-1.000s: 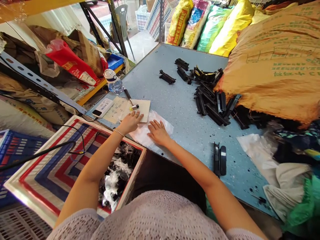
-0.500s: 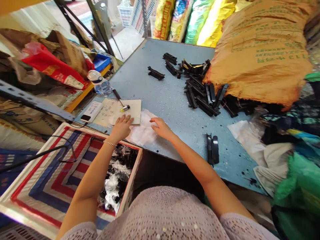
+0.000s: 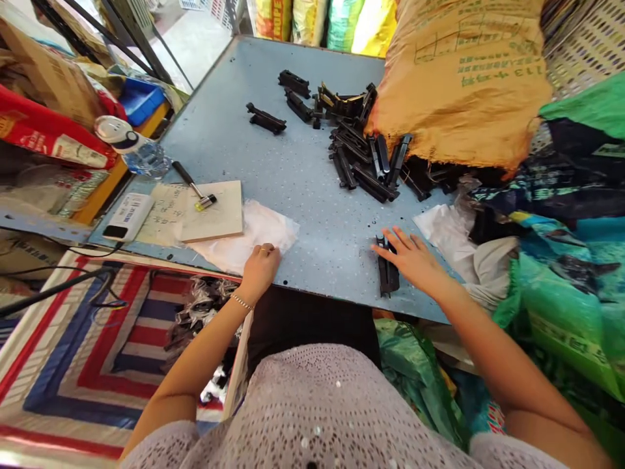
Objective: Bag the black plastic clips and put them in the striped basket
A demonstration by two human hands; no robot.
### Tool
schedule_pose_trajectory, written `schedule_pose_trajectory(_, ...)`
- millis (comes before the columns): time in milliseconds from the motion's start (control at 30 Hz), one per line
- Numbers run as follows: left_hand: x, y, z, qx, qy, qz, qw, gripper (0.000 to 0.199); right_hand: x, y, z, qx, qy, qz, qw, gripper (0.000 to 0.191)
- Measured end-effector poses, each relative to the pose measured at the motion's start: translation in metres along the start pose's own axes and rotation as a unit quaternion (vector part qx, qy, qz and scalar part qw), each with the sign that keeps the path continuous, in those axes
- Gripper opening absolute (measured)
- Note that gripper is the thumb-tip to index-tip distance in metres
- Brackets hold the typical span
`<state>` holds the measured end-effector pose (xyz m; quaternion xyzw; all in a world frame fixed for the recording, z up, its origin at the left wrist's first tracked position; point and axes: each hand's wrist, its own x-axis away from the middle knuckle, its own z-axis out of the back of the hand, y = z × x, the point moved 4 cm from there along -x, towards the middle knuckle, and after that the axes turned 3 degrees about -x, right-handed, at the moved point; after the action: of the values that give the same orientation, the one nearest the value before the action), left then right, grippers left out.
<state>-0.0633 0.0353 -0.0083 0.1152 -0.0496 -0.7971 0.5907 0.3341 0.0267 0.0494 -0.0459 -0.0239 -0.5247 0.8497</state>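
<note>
Partly covering black part (image 3: 389, 279) on bench (image 3: 317, 208) with right hand (image 3: 417, 260), fingers apart; resting left hand (image 3: 261, 268) at white plastic (image 3: 267, 225), fingers curled together.

Worktop (image 3: 312, 208): speckled blue; clock centred on it
Black-part pile (image 3: 351, 142): 2 o'clock
Near-edge black part (image 3: 389, 280): 4 o'clock
Plastic sheet (image 3: 268, 228): 7 o'clock, partly under pad (image 3: 227, 218)
White device (image 3: 131, 213): 9 o'clock

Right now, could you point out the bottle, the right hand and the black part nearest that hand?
Bottle (image 3: 145, 156): head view, on its clear side.
Right hand (image 3: 416, 262): head view, on its back.
Black part (image 3: 388, 276): head view, on its uncovered body.
</note>
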Motion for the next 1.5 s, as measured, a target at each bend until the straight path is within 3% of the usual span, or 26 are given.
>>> schedule_pose_trajectory(67, -0.006, -0.007, 0.000, 0.050, -0.007, 0.040, 0.998, 0.023, -0.009, 0.000, -0.007, -0.031, -0.023, 0.043, 0.998, 0.048)
schedule_pose_trajectory(133, -0.009, -0.017, 0.001, 0.154, 0.004, 0.097, 0.983, 0.017, -0.019, -0.002, -0.011, -0.108, -0.035, 0.034, 0.993, 0.026)
schedule_pose_trajectory(200, -0.010, -0.026, 0.000, 0.296, 0.007, 0.164, 0.941, 0.018, -0.029, -0.012, -0.013, -0.235, -0.039, -0.045, 0.970, 0.034)
schedule_pose_trajectory(233, -0.010, -0.030, -0.001, 0.367, 0.005, 0.196, 0.909, 0.021, -0.035, -0.023, -0.015, -0.322, -0.035, -0.091, 0.942, 0.041)
schedule_pose_trajectory(300, -0.011, -0.031, -0.004, 0.490, 0.011, 0.238, 0.839, 0.026, -0.050, -0.059, -0.022, -0.529, -0.026, -0.141, 0.837, 0.049)
schedule_pose_trajectory(400, -0.016, -0.023, -0.004, 0.586, 0.062, 0.247, 0.770, 0.036, -0.083, -0.137, -0.033, -0.789, -0.083, -0.105, 0.600, 0.053)
schedule_pose_trajectory(433, -0.017, -0.019, -0.003, 0.597, 0.073, 0.240, 0.762, 0.040, -0.095, -0.160, -0.036, -0.822, -0.116, -0.094, 0.549, 0.054)
schedule_pose_trajectory(467, -0.018, -0.016, -0.002, 0.602, 0.078, 0.232, 0.760, 0.042, -0.106, -0.179, -0.038, -0.841, -0.131, -0.085, 0.517, 0.053)
schedule_pose_trajectory(533, -0.018, -0.014, -0.001, 0.607, 0.078, 0.217, 0.760, 0.042, -0.124, -0.198, -0.041, -0.860, -0.126, -0.087, 0.487, 0.049)
schedule_pose_trajectory(600, -0.015, -0.018, 0.002, 0.603, 0.086, 0.205, 0.766, 0.038, -0.134, -0.197, -0.043, -0.867, -0.093, -0.105, 0.478, 0.049)
schedule_pose_trajectory(667, -0.011, -0.025, 0.008, 0.567, 0.105, 0.186, 0.796, 0.029, -0.137, -0.188, -0.046, -0.866, -0.079, -0.121, 0.478, 0.052)
schedule_pose_trajectory(767, -0.011, -0.025, 0.021, 0.411, 0.098, 0.120, 0.898, 0.005, -0.132, -0.174, -0.050, -0.856, -0.089, -0.120, 0.494, 0.056)
schedule_pose_trajectory(833, -0.015, -0.020, 0.027, 0.271, 0.076, 0.076, 0.957, 0.023, -0.128, -0.168, -0.050, -0.841, -0.087, -0.113, 0.522, 0.055)
schedule_pose_trajectory(900, -0.019, -0.017, 0.030, 0.170, 0.064, 0.052, 0.982, 0.038, -0.122, -0.161, -0.047, -0.805, -0.071, -0.088, 0.583, 0.050)
schedule_pose_trajectory(967, -0.024, -0.016, 0.032, 0.144, 0.069, 0.043, 0.986, 0.047, -0.115, -0.156, -0.038, -0.730, -0.052, -0.029, 0.681, 0.048)
schedule_pose_trajectory(1067, -0.027, -0.017, 0.030, 0.170, 0.074, 0.023, 0.982, 0.056, -0.103, -0.150, -0.026, -0.556, -0.042, 0.058, 0.828, 0.060)
schedule_pose_trajectory(1100, -0.027, -0.016, 0.029, 0.176, 0.069, 0.011, 0.982, 0.059, -0.099, -0.149, -0.025, -0.503, -0.044, 0.064, 0.861, 0.064)
schedule_pose_trajectory(1167, -0.026, -0.014, 0.026, 0.168, 0.064, -0.009, 0.984, 0.064, -0.095, -0.147, -0.025, -0.444, -0.054, 0.054, 0.893, 0.065)
schedule_pose_trajectory(1267, -0.021, -0.009, 0.022, 0.140, 0.088, -0.012, 0.986, 0.063, -0.096, -0.148, -0.030, -0.468, -0.058, 0.040, 0.881, 0.062)
schedule_pose_trajectory(1333, -0.015, -0.001, 0.015, 0.136, 0.110, -0.009, 0.984, 0.062, -0.100, -0.149, -0.036, -0.539, -0.046, 0.002, 0.841, 0.057)
schedule_pose_trajectory(1400, -0.008, 0.011, 0.005, 0.151, 0.119, -0.022, 0.981, 0.063, -0.106, -0.150, -0.043, -0.651, -0.029, -0.084, 0.754, 0.050)
schedule_pose_trajectory(1500, 0.003, 0.037, -0.009, 0.187, 0.120, -0.068, 0.973, 0.066, -0.113, -0.161, -0.051, -0.809, -0.008, -0.188, 0.558, 0.047)
